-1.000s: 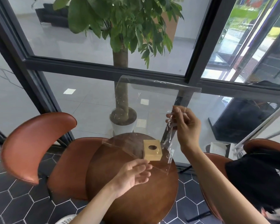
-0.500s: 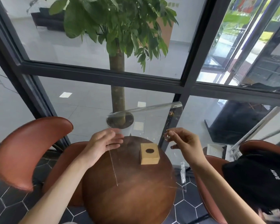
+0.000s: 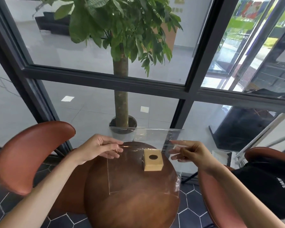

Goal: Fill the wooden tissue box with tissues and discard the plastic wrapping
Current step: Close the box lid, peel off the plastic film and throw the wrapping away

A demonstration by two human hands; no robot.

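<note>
A small wooden tissue box point(image 3: 153, 160) with a round hole in its top stands on the far right part of the round wooden table point(image 3: 130, 203). A large sheet of clear plastic wrapping point(image 3: 138, 175) hangs stretched in front of it, above the table. My left hand point(image 3: 100, 149) pinches the sheet's left side, level with the box. My right hand point(image 3: 189, 153) pinches its right side with thumb and forefinger. The sheet's top edge folds over between my hands. No tissues are in view.
A brown leather chair point(image 3: 31, 153) stands left of the table and another point(image 3: 270, 158) at the right, with a black garment point(image 3: 266, 186) on it. Behind the table is a dark-framed glass wall, with a potted tree point(image 3: 121, 102) beyond it.
My left hand rose from the near table to the sheet's left side and took hold. My right hand came down. The sheet went from hanging tall to spread wide and lower over the table.
</note>
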